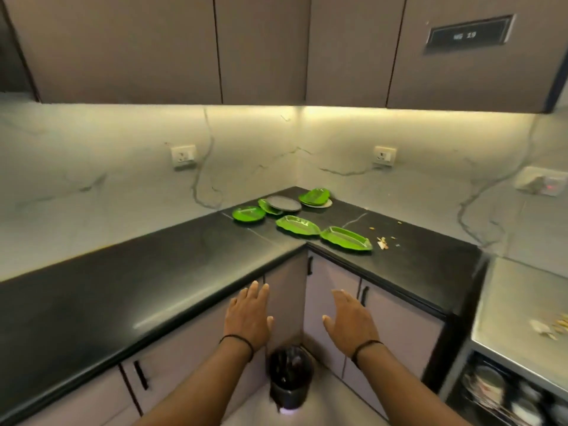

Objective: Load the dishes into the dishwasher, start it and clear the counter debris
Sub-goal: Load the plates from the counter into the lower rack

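Observation:
Several green leaf-shaped plates lie in the corner of the black counter (123, 290): one at the left (248, 214), two near the inner edge (297, 226) (345, 238), and one stacked on a white plate at the back (314, 196). A dark grey round plate (283, 203) rests partly on another green one. Food scraps (382, 242) are scattered on the counter to the right of the plates. My left hand (248, 318) and my right hand (350, 322) are held out flat, fingers apart, holding nothing, well short of the plates. The dishwasher (504, 392) stands at the lower right with dishes inside.
A small black bin (290, 379) with a dark liner stands on the floor in the corner below my hands. Grey cabinet doors run under the counter. More scraps (550, 329) lie on the pale surface above the dishwasher. Wall sockets (183, 155) sit on the marble backsplash.

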Demonstrator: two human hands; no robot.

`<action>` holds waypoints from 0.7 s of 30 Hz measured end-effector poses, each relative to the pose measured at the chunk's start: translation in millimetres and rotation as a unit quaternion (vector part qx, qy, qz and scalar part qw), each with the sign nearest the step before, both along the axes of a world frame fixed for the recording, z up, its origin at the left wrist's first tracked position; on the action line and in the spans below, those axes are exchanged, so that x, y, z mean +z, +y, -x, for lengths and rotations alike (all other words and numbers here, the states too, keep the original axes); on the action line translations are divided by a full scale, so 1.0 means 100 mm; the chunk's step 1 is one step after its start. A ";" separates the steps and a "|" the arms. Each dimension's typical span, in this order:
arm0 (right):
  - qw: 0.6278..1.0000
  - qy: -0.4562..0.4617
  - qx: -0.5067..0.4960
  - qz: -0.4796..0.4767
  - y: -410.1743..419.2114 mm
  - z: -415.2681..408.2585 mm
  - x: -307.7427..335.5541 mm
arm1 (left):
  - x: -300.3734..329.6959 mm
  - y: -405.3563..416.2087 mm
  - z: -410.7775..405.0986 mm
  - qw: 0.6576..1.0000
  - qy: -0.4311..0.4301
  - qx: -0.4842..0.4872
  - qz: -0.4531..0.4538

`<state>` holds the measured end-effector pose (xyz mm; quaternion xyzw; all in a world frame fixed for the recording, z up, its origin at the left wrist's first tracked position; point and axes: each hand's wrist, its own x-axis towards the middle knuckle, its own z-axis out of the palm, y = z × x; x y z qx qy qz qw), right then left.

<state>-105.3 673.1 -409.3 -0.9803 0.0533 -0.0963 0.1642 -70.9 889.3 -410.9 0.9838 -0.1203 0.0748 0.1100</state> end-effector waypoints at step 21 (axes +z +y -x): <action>0.998 -0.008 -0.015 -0.063 0.52 -2.09 0.51 | 0.51 0.38 -2.11 0.997 -0.014 0.023 0.071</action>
